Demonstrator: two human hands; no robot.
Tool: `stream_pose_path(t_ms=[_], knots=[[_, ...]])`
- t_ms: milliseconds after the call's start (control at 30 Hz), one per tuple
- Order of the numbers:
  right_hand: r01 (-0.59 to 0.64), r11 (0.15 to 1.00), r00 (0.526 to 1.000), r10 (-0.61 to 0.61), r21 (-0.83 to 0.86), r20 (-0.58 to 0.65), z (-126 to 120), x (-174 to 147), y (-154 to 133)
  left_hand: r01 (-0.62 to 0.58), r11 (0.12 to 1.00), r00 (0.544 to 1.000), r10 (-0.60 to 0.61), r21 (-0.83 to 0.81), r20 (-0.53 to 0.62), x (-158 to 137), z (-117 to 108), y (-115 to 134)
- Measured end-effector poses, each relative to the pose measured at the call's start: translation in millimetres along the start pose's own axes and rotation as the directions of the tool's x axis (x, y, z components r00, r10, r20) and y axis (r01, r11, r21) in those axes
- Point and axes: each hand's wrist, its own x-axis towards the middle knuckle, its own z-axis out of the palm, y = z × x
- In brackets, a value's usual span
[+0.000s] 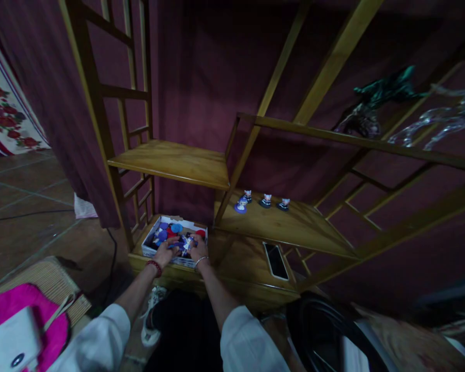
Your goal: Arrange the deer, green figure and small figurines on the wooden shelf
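Over the front of a white box (148, 251) on the lowest shelf, both my hands meet at a small purple-and-white figurine (186, 245). My right hand (198, 250) pinches it from the right. On the other side, the fingers of my left hand (167, 252) close at its purple lower part. Several more small pieces fill the box, among them a blue round piece (176, 228) and a red one (200, 234). Fingers and dim light hide some of the contents.
On the middle shelf (263, 225) stand a purple figurine (241, 205) and several dark-based figurines (266, 200). A phone (276, 260) lies on the lower shelf. A wooden board (174, 160) juts out above the box. At right are a black bag (321, 330) and glassy ornaments (442, 116).
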Motion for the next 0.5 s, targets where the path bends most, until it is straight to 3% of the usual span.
stream_pose_path(t_ms=[67,167,300,500], knots=[[-0.021,0.999,0.999,0.022,0.041,-0.031,-2,-4,-1,0.034,0.957,0.999,-0.040,-0.288,-0.015,-7,3,1],[-0.032,0.984,0.995,0.049,0.174,-0.092,-5,-10,-4,0.054,0.793,0.995,-0.094,-0.607,-0.034,-16,8,5],[-0.032,0.935,0.991,0.077,0.352,-0.114,-10,-20,-11,0.032,0.690,0.995,-0.090,-0.723,-0.042,-28,15,11],[-0.007,0.900,0.986,0.078,0.435,-0.145,-22,-36,-25,0.012,0.629,0.995,-0.085,-0.778,-0.053,-46,22,21]])
